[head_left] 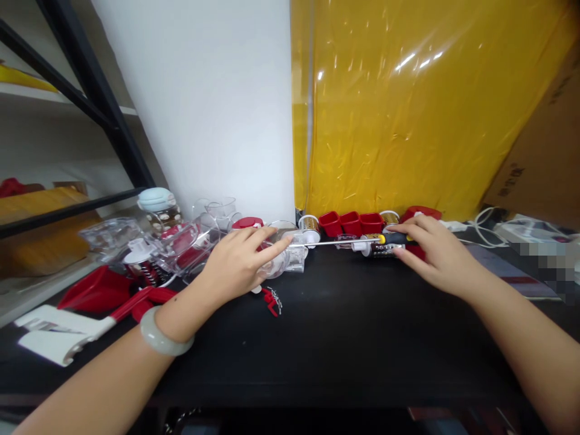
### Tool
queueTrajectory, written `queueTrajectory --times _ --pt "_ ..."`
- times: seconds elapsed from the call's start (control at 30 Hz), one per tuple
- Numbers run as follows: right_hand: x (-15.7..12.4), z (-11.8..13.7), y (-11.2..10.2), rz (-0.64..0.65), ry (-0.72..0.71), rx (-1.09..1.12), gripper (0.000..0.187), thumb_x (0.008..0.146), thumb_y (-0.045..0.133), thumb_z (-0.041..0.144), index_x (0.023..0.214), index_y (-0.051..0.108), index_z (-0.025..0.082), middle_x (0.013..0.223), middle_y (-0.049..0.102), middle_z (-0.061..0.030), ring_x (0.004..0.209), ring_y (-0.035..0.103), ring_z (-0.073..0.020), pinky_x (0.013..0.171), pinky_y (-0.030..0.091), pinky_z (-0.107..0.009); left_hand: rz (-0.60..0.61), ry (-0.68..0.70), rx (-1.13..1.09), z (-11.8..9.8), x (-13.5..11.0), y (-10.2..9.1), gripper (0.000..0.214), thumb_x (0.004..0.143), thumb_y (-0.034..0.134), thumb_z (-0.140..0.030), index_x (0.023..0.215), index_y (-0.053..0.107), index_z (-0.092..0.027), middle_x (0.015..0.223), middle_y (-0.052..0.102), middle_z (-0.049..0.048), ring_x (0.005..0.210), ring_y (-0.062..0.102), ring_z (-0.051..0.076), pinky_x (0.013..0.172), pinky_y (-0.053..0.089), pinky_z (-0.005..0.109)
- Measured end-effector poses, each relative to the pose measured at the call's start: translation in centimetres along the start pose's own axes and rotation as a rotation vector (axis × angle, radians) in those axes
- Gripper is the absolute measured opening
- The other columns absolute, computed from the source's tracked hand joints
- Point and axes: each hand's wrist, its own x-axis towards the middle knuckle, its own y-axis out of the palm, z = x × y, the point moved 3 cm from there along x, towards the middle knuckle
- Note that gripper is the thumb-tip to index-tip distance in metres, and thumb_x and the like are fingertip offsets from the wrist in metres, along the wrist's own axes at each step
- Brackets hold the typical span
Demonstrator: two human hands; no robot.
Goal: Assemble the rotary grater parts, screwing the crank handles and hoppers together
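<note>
1. R hand (435, 254): fingers on top of the black-and-yellow handle of the screwdriver (357, 243), thumb under it, so the handle was pinched betw. thumb & fingers. Grip looked light, fingers only half curled.
2. Screwdriver lay nearly flat on the black table (344, 338), metal shaft pointing to the person's left, tip at or in a clear plastic piece (292, 258); exact contact couldn't be told.
3. L hand (235, 263), left of the screwdriver tip: fingers stretched out & spread, laid flat over the clear plastic piece, holding it down, not wrapped round it. Pale bracelet (161, 338) on that wrist.
4. Just behind the screwdriver shaft: row of 3 red cups (351, 222), w/ a small metal drum (310, 225) at the row's left end.
5. Behind those: yellow plastic sheet (430, 109), upright.
6. In front of the screwdriver tip, nearer the person: small red part (270, 300), lying loose.
7. Far left of the screwdriver: heap of clear & red plastic bits, jar w/ pale blue lid (158, 205), white slicer w/ red handle (58, 338).
8. Right of the screwdriver handle, past the R hand: white cables (484, 220), cardboard box (544, 151) above them.
</note>
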Motion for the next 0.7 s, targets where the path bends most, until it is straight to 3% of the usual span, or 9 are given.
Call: queueTrajectory --times 0.13,0.3,0.5,0.57,0.7 --pt "0.02 -0.54 0.04 -0.070 0.017 0.048 0.031 0.096 0.046 0.033 0.121 0.061 0.024 0.107 0.056 -0.0117 0.105 0.055 -0.0299 0.092 0.047 -0.051 0.015 0.003 0.015 0.03 0.06 0.02 0.058 0.085 0.066 -0.025 0.141 0.051 -0.029 0.134 0.062 0.0111 0.108 0.063 0.029 0.083 0.053 0.040" --pt "-0.08 -0.60 -0.06 -0.167 -0.043 0.068 0.022 0.089 0.060 0.031 0.109 0.067 0.026 0.109 0.055 -0.0107 0.107 0.057 -0.0290 0.091 0.050 -0.049 0.021 -0.002 0.049 0.17 0.13 -0.05 0.056 0.084 0.066 -0.025 0.139 0.053 -0.027 0.132 0.063 0.0114 0.105 0.064 0.028 0.082 0.052 0.039" --pt "0.06 -0.74 -0.13 -0.178 -0.073 -0.008 0.041 0.087 0.062 0.029 0.128 0.058 0.028 0.131 0.059 -0.0117 0.120 0.056 -0.0318 0.098 0.048 -0.052 0.024 -0.010 0.044 0.28 0.14 -0.23 0.059 0.084 0.066 -0.023 0.141 0.051 -0.028 0.131 0.063 0.0111 0.105 0.064 0.027 0.084 0.052 0.039" --pt "-0.09 -0.88 -0.03 -0.164 -0.106 -0.016 0.030 0.088 0.062 0.029 0.118 0.062 0.026 0.121 0.066 -0.0107 0.115 0.060 -0.0307 0.095 0.050 -0.049 0.025 -0.004 0.040 0.24 0.14 -0.28 0.058 0.084 0.066 -0.023 0.141 0.051 -0.028 0.131 0.064 0.0114 0.106 0.064 0.028 0.084 0.052 0.039" --pt "-0.60 -0.96 0.22 -0.068 -0.057 -0.057 0.018 0.088 0.059 0.032 0.103 0.064 0.024 0.095 0.071 -0.0069 0.085 0.068 -0.0253 0.073 0.053 -0.038 0.021 0.005 0.041 0.17 0.13 -0.31 0.058 0.085 0.066 -0.025 0.140 0.051 -0.027 0.130 0.064 0.0120 0.108 0.063 0.028 0.084 0.052 0.039"
